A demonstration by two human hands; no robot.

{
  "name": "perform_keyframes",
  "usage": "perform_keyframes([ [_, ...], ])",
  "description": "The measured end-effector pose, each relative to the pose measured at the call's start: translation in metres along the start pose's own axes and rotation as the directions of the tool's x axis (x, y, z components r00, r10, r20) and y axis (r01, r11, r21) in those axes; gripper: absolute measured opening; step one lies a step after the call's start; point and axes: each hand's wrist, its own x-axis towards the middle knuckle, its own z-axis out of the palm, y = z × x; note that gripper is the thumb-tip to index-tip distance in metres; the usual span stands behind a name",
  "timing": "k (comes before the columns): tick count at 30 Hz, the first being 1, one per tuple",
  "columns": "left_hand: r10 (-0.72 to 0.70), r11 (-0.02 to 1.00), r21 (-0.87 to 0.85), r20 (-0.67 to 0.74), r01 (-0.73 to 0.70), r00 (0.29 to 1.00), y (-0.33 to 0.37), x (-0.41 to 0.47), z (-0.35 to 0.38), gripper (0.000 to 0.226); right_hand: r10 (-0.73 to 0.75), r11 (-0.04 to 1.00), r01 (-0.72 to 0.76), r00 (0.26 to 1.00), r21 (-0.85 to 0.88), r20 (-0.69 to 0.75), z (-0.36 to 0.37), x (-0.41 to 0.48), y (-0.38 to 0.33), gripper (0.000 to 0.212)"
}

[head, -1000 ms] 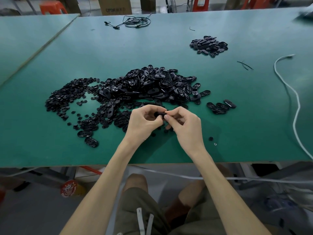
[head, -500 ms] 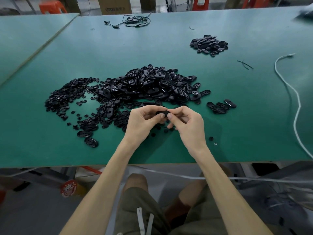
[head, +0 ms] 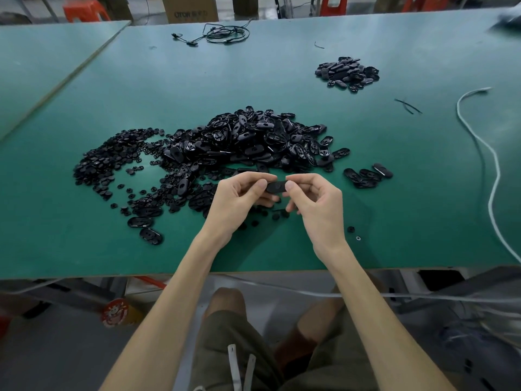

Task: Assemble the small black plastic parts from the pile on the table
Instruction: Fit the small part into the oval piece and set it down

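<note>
A black oval part (head: 275, 187) is held level above the green table (head: 394, 210), pinched at its left end by my left hand (head: 239, 204) and at its right end by my right hand (head: 315, 204). Behind my hands lies the big pile of black oval parts (head: 253, 142). To its left spreads a heap of small round black pieces (head: 104, 162). A few oval parts (head: 366, 174) lie in a small group to the right of my hands. A smaller pile of oval parts (head: 348, 74) sits far back on the right.
A white cable (head: 490, 170) snakes along the table's right side. A coiled black wire (head: 225, 35) lies at the far edge. Two tiny round pieces (head: 354, 233) rest near the front right. Two oval parts (head: 145, 228) lie at the front left. My knees are below the table edge.
Both hands rose slightly and drew a little apart, so the oval part between the fingertips shows more fully. The piles have not moved.
</note>
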Motion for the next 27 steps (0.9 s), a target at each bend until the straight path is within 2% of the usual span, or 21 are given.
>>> perform_keyframes([
  [9, -0.007, 0.999, 0.033, 0.033, 0.006, 0.999, 0.003, -0.0014, 0.0008, 0.018, -0.019, 0.999, 0.016, 0.997, 0.042, 0.077, -0.0015, 0.0002, -0.0002, 0.011],
  [27, 0.027, 0.998, 0.049, 0.018, -0.028, 0.999, 0.0003, -0.0013, -0.0013, 0.015, -0.021, 1.0, 0.018, 0.992, 0.023, 0.127, -0.0016, 0.0006, 0.0003, 0.01],
])
